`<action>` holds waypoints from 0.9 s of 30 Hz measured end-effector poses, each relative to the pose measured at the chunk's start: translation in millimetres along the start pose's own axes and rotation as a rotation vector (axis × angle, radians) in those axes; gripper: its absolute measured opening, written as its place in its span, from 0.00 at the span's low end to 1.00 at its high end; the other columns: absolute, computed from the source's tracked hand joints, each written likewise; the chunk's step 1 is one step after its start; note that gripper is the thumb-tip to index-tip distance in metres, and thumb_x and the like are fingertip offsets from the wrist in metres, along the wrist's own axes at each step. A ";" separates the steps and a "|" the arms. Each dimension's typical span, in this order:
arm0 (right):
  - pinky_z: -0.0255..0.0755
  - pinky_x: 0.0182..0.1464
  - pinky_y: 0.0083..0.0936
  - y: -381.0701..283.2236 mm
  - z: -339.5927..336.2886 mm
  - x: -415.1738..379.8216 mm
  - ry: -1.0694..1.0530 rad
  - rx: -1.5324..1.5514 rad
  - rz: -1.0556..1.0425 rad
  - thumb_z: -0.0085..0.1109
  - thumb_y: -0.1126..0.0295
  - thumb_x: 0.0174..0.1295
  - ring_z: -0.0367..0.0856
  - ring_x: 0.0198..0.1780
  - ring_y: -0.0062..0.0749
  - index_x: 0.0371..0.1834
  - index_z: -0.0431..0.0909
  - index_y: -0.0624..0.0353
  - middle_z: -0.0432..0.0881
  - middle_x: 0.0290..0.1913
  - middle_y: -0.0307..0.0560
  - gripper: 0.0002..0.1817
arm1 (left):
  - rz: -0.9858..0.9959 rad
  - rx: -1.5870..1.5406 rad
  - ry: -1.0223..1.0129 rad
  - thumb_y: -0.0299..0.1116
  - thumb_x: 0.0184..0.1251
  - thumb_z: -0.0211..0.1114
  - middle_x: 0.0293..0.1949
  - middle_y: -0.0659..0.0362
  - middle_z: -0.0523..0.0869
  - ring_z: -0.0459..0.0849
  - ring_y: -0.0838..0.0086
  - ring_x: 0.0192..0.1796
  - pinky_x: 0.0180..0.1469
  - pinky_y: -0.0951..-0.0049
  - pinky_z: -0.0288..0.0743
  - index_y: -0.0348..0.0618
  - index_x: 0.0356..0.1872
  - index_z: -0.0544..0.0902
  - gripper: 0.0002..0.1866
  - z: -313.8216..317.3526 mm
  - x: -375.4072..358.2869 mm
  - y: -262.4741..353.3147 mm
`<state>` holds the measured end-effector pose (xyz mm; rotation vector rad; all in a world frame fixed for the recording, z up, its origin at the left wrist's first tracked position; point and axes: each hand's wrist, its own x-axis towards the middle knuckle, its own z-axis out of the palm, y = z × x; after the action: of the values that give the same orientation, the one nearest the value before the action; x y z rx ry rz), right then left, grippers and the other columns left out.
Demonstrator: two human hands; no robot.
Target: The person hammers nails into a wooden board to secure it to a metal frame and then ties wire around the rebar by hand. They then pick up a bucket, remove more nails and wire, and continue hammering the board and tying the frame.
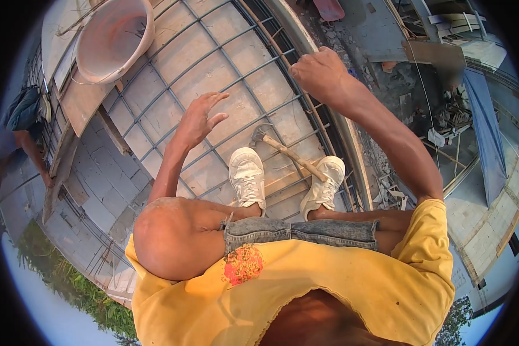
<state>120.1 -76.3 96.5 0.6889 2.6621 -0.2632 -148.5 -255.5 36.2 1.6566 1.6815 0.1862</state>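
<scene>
My left hand (198, 118) is held above the rebar grid (169, 86), its fingers apart and nothing in them. To the right, my right hand (322, 72) is closed in a fist over the wooden edge board (299, 26), beside the bundled outer bars; whatever it may hold is hidden. A hammer (291, 155) with a wooden handle lies between my two white shoes (247, 176), its head on the grid and its handle end against the right shoe. Pale boards show beneath the bars.
A large, dusty plastic basin (112, 43) stands at the upper left. Another person's arm (33, 153) reaches to a wooden plank (60, 167) at far left. Past the edge board, the ground lies lower, with rubble, timber and a blue tarp (485, 135).
</scene>
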 end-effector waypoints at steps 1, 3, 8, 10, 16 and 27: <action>0.80 0.45 0.42 1.6 8.1 -7.1 0.000 0.022 0.011 0.58 0.71 0.63 0.89 0.39 0.44 0.34 0.84 0.56 0.87 0.32 0.50 0.05 | -0.021 -0.079 -0.058 0.45 0.72 0.65 0.68 0.51 0.78 0.75 0.55 0.70 0.71 0.55 0.69 0.52 0.69 0.76 0.27 5.3 3.6 12.8; 0.80 0.46 0.42 5.4 10.6 -7.8 0.064 0.145 0.027 0.57 0.71 0.65 0.89 0.41 0.44 0.40 0.86 0.55 0.87 0.34 0.49 0.07 | -0.103 -0.236 -0.144 0.48 0.73 0.64 0.71 0.51 0.75 0.75 0.56 0.70 0.72 0.53 0.69 0.50 0.70 0.75 0.28 10.0 0.9 31.1; 0.81 0.48 0.41 4.7 -35.7 -1.2 0.146 0.485 0.033 0.54 0.69 0.70 0.89 0.44 0.41 0.53 0.85 0.51 0.89 0.40 0.47 0.13 | -0.079 -0.633 0.169 0.50 0.79 0.58 0.64 0.49 0.80 0.80 0.62 0.64 0.67 0.58 0.73 0.43 0.65 0.78 0.25 17.1 14.9 49.6; 0.80 0.49 0.43 -2.5 -31.5 4.1 0.185 0.456 0.060 0.52 0.74 0.68 0.89 0.45 0.43 0.52 0.85 0.53 0.90 0.41 0.49 0.15 | -0.053 -0.705 0.149 0.51 0.79 0.58 0.60 0.50 0.83 0.82 0.63 0.61 0.65 0.60 0.74 0.42 0.62 0.80 0.24 2.8 27.7 55.7; 0.80 0.50 0.41 -3.2 -28.1 1.2 0.224 0.464 0.218 0.51 0.71 0.73 0.87 0.43 0.39 0.53 0.83 0.53 0.88 0.39 0.45 0.12 | -0.297 -0.598 -0.268 0.48 0.76 0.63 0.44 0.57 0.88 0.85 0.68 0.51 0.60 0.65 0.76 0.42 0.53 0.84 0.19 -40.5 27.4 32.4; 0.80 0.42 0.38 4.3 -47.9 -6.6 0.274 0.424 0.167 0.52 0.73 0.70 0.87 0.39 0.39 0.50 0.82 0.56 0.87 0.36 0.46 0.11 | -0.023 -0.460 -0.085 0.38 0.74 0.63 0.60 0.49 0.84 0.84 0.63 0.61 0.68 0.60 0.74 0.45 0.70 0.75 0.26 -51.1 11.6 62.9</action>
<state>112.7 -62.5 142.4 1.1448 2.8059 -0.7488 -127.1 -215.5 104.3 1.2814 1.4583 0.4491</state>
